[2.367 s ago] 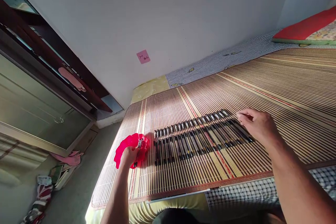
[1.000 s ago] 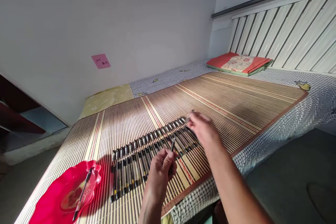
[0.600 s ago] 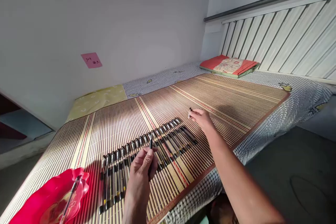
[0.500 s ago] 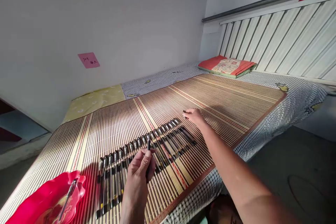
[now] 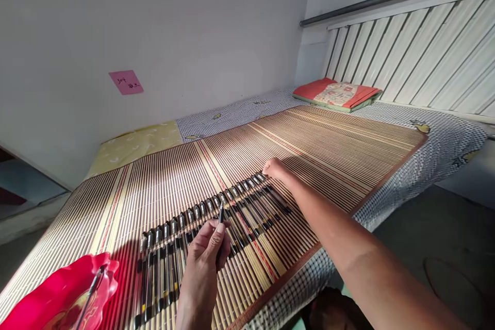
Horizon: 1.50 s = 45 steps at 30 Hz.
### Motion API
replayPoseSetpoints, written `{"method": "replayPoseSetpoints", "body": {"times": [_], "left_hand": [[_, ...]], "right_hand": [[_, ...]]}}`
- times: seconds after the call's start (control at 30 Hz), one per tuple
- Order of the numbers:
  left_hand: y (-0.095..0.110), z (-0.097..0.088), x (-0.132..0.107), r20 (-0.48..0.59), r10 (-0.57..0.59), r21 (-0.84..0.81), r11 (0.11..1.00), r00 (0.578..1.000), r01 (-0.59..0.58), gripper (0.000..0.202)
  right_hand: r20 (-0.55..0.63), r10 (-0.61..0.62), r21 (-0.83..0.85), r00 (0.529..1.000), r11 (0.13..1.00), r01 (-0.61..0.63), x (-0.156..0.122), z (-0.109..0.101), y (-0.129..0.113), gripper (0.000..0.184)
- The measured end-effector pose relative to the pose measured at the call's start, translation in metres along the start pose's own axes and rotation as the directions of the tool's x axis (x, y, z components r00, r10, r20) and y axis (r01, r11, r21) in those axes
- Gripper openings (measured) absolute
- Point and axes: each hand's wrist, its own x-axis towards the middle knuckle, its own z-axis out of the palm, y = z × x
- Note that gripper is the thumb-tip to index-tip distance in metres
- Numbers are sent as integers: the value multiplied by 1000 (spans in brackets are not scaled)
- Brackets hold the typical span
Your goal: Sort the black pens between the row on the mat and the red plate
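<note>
In my left hand (image 5: 207, 252), closed at the front of the mat, an uncapped pen (image 5: 221, 212) is pinched with its tip pointing up and away. My right hand (image 5: 275, 168) reaches to the far right end of a slanting row of black pen caps (image 5: 189, 215). Its fingers are closed on a pen cap, mostly hidden by them, close to the mat. Below the caps lie several clear pen barrels with black ends (image 5: 160, 273), side by side; my left hand covers some of them.
A striped bamboo mat (image 5: 240, 149) covers the bed. At the lower left, a red wavy-edged plate (image 5: 46, 286) holds another pen (image 5: 91, 294). A folded red and floral cloth (image 5: 336, 93) lies at the back right. Part of a person's head (image 5: 332, 309) shows below the bed edge.
My right hand has moved slightly left and down, bringing the pen cap to the end of the cap row. My left hand still holds the pen; the view has shifted slightly.
</note>
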Motion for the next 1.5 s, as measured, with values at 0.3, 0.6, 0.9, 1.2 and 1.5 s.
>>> {"method": "replayPoseSetpoints", "body": {"times": [0.3,0.6,0.9,1.2,1.5], "left_hand": [[-5,-7,4,17,13,37,999,1000,-14,42],[-3,-4,3,16,-5,33,999,1000,5,42],[-6,-9,7,25,-30,58,998,999,29,43],[-11,-9,10,-59,111,-37,993,992,-113,40],[-17,-3,7,-285,337,296,921,897,-252,44]], "right_hand": [[15,-18,-34,1000,999,18,-6,-1,-2,28],[10,-37,-36,999,999,37,-10,1,0,25],[-61,-54,47,997,997,57,-16,-3,-3,15],[-56,-437,547,898,739,393,-123,5,-52,24],[-32,-531,887,847,375,269,-191,60,-89,36]]}}
